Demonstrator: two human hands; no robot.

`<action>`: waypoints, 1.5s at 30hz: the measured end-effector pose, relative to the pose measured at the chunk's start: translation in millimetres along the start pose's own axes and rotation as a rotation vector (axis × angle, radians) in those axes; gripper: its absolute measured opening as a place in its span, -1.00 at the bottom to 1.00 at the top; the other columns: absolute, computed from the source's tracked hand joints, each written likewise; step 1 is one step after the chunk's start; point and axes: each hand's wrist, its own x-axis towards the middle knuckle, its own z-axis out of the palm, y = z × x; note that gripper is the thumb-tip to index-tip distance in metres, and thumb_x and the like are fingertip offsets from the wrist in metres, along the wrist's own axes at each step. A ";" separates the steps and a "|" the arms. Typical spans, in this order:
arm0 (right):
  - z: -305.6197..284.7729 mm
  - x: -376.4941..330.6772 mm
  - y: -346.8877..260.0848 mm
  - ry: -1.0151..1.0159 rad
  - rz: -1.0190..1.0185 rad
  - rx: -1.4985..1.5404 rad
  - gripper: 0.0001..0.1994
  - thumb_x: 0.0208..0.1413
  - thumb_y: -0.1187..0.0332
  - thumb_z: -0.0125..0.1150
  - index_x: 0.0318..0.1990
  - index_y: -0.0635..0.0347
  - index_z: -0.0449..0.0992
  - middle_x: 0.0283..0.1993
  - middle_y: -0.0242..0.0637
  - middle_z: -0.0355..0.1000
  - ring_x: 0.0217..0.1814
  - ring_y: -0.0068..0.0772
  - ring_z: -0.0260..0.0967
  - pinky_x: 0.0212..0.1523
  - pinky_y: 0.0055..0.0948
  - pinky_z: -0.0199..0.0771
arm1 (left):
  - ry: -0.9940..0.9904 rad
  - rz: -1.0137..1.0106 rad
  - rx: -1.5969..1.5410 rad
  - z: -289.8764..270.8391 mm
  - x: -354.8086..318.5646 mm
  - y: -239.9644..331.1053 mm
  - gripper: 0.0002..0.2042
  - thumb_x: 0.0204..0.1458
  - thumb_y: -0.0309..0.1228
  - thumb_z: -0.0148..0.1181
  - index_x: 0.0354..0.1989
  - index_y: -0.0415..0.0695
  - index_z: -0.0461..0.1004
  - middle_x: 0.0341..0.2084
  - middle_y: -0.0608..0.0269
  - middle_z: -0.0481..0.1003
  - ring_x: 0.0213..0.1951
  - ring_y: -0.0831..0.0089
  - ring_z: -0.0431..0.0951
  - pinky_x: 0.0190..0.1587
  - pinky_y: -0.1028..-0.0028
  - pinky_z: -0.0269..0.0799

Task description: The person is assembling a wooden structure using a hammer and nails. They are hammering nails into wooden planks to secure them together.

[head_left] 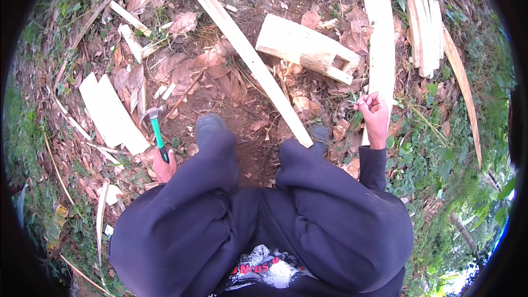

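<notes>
Low on the left, beside my raised left knee, my left hand [164, 167] is closed round the handle of a claw hammer [158, 134]. The hammer has a green and black grip, and its metal head points away from me. My right hand [374, 119] is closed in a pinch in front of my right knee. Small thin grey pieces that look like nails [352, 101] poke out from its fingertips. Beneath and beyond that hand lies a long pale board [380, 38]. A box-like wooden piece [302, 47], with an opening at its right end, rests on the ground ahead.
A long narrow wooden strip [250, 60] slants from the far side to my right foot. Short boards [113, 113] lie at left, and a bundle of strips [425, 30] at far right. Dry leaves [214, 74] and wood scraps cover the soil. Green plants [445, 159] grow at right.
</notes>
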 end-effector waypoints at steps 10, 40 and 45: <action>110.0 -38.9 4.2 -0.378 -0.015 -0.166 -0.87 0.12 0.61 0.27 -0.26 0.29 0.40 -0.25 -0.25 0.55 -0.23 -0.52 0.52 -0.16 -0.46 0.54 | -0.474 0.413 -0.495 -59.2 93.5 204.5 -0.73 0.20 -0.36 0.24 0.01 -0.23 0.56 -0.28 0.13 0.58 -0.33 0.40 0.58 -0.25 0.42 0.52; 179.8 -6.1 32.4 -0.325 -0.020 -0.355 -0.62 0.27 0.39 0.25 0.19 0.27 0.40 -0.03 -0.03 0.57 -0.05 -0.33 0.55 -0.03 -0.33 0.52 | -0.324 0.475 -0.956 26.1 134.5 279.8 -0.85 0.24 -0.49 0.22 -0.10 -0.30 0.55 -0.29 0.14 0.69 -0.21 0.50 0.71 -0.12 0.52 0.60; 179.6 -4.6 45.4 -0.355 -0.009 -0.324 -0.64 0.29 0.37 0.23 0.18 0.27 0.40 -0.06 -0.02 0.59 -0.08 -0.27 0.57 -0.07 -0.33 0.52 | -0.200 0.601 -0.899 49.1 138.6 285.9 -0.88 0.19 -0.48 0.28 -0.16 -0.24 0.60 -0.34 0.16 0.67 -0.28 0.47 0.70 -0.18 0.50 0.58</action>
